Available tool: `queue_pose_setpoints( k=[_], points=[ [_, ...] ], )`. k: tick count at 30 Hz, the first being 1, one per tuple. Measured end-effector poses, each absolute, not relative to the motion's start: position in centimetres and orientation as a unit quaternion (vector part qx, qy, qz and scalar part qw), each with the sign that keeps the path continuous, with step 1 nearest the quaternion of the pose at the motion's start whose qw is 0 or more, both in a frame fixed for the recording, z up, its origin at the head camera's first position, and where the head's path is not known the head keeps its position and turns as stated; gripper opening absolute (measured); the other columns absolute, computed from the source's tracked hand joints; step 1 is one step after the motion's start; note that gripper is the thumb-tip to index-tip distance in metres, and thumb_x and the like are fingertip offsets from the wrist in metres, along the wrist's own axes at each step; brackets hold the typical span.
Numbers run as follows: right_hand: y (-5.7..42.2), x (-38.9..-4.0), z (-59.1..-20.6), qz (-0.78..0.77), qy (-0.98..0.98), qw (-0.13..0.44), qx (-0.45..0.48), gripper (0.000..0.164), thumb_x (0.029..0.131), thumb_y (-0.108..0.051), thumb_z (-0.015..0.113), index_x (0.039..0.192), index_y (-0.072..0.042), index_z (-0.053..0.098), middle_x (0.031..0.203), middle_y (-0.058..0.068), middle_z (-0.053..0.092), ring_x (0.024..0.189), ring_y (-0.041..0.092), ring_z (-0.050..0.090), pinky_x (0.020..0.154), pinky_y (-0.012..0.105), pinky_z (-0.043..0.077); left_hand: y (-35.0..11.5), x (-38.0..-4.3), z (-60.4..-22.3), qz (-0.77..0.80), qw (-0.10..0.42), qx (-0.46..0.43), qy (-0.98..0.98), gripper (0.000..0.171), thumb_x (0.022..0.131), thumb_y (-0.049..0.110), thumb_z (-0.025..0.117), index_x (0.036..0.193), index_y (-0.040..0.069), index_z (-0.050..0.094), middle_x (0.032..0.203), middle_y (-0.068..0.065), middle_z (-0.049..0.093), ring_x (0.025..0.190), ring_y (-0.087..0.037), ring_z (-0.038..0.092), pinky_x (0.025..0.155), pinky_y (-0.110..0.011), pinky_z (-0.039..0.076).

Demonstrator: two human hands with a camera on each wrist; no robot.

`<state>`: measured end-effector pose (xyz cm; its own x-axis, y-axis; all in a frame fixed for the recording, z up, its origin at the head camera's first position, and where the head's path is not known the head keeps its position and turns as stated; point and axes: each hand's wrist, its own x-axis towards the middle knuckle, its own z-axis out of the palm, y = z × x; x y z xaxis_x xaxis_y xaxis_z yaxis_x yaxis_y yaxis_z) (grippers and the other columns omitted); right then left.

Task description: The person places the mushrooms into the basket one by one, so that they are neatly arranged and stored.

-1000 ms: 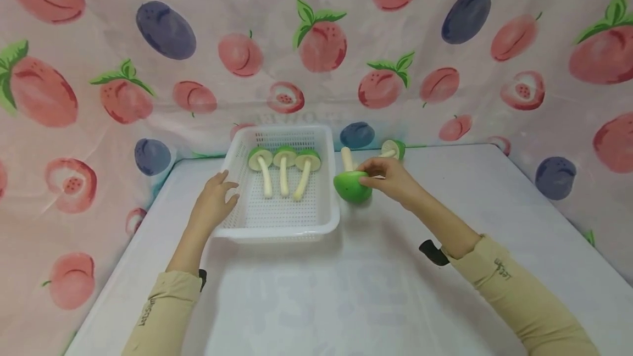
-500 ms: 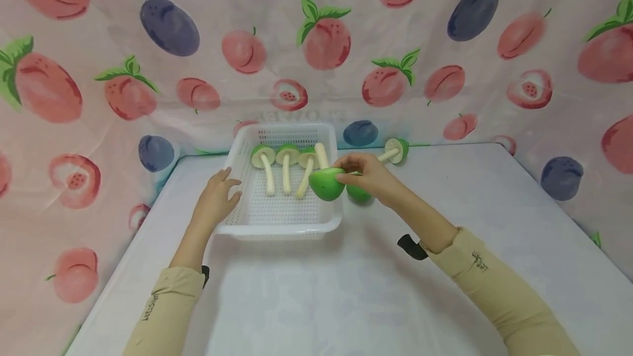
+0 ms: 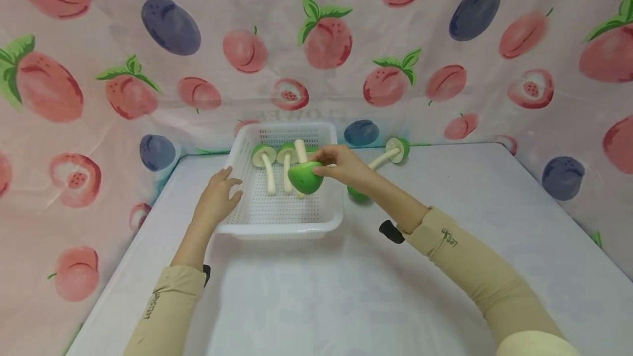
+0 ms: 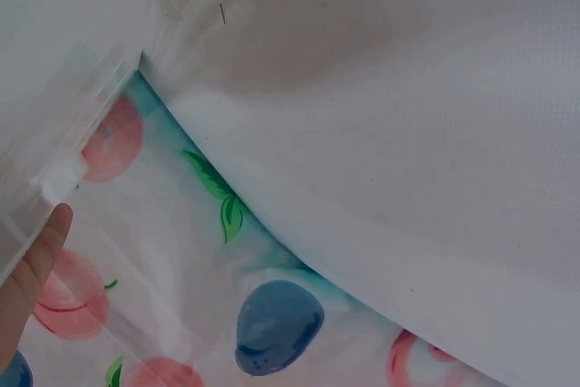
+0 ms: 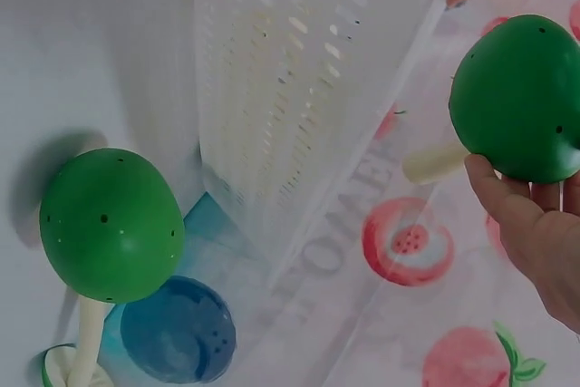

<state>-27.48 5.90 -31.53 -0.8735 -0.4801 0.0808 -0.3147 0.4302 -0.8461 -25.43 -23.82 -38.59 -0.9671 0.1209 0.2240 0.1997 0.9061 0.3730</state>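
Note:
My right hand (image 3: 345, 167) pinches the edge of a green-capped toy mushroom (image 3: 305, 179), cap down and pale stem up, above the white plastic basket (image 3: 277, 229). Inside the basket lie three similar mushrooms with stems toward me; the held one partly covers the rightmost. My left hand (image 3: 215, 198) rests at the basket's left rim with its fingers extended. In the right wrist view, the held mushroom (image 5: 518, 97) shows its smooth, dotted cap, with fingertips (image 5: 507, 192) under its edge.
Right of the basket, a green mushroom cap (image 3: 358, 195) sits on the table, partly hidden by my right forearm. Behind it another mushroom (image 3: 398, 150) lies on its side near the back edge. A fruit-print cloth (image 3: 316, 92) hangs behind the white table (image 3: 316, 295).
My right hand has carried the mushroom leftward from beside the basket to above it, uncovering another cap on the table. My left hand has stayed at the rim.

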Motion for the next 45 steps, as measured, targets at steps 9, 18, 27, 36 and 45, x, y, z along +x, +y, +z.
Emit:
queue_pose_setpoints(
  k=[9,18,27,36,45],
  points=[
    [3.3,-29.1,-31.1,-0.475,0.834,0.155,-0.234,0.024,0.091,-0.006,0.060,0.113,0.002,0.060,0.114,0.015,0.061,0.108,0.024,0.057,0.096,0.034,0.050,-23.5,-25.7,-38.6,-0.193,0.099,-0.085,-0.972,0.033,0.089,0.010,0.059,0.117,-0.007,0.060,0.146,-0.029,0.034,0.137,-0.046,0.028,0.110,-0.059,0.029],
    [0.2,-29.5,-30.2,-0.418,0.849,0.178,-0.270,0.017,0.089,-0.005,0.062,0.105,0.000,0.064,0.109,0.011,0.064,0.104,0.021,0.058,0.090,0.026,0.052,-23.7,-25.7,-38.6,-0.187,0.095,-0.079,-0.975,0.033,0.089,0.010,0.059,0.118,-0.006,0.060,0.147,-0.028,0.034,0.138,-0.045,0.027,0.111,-0.059,0.028],
    [-2.0,-30.2,-29.7,-0.358,0.853,0.168,-0.341,0.013,0.086,0.000,0.063,0.099,0.003,0.065,0.095,0.008,0.063,0.089,0.014,0.053,0.081,0.020,0.049,-24.0,-25.3,-38.9,-0.185,0.105,-0.083,-0.974,0.032,0.089,0.009,0.059,0.116,-0.008,0.060,0.145,-0.029,0.035,0.136,-0.046,0.029,0.112,-0.057,0.028],
    [-4.0,-31.7,-29.3,-0.323,0.872,0.172,-0.325,0.014,0.086,0.000,0.063,0.100,0.004,0.063,0.093,0.006,0.060,0.086,0.013,0.050,0.082,0.021,0.049,-24.1,-25.5,-38.8,-0.186,0.098,-0.083,-0.974,0.032,0.089,0.010,0.059,0.116,-0.008,0.060,0.146,-0.029,0.034,0.137,-0.046,0.028,0.112,-0.057,0.027],
    [-6.0,-32.4,-30.2,-0.286,0.891,0.153,-0.317,0.015,0.086,-0.002,0.064,0.100,0.004,0.066,0.105,0.014,0.066,0.092,0.017,0.057,0.083,0.023,0.052,-24.0,-25.6,-38.7,-0.190,0.091,-0.085,-0.974,0.032,0.090,0.011,0.059,0.116,-0.006,0.061,0.147,-0.028,0.033,0.138,-0.045,0.026,0.111,-0.057,0.029]
  ],
)
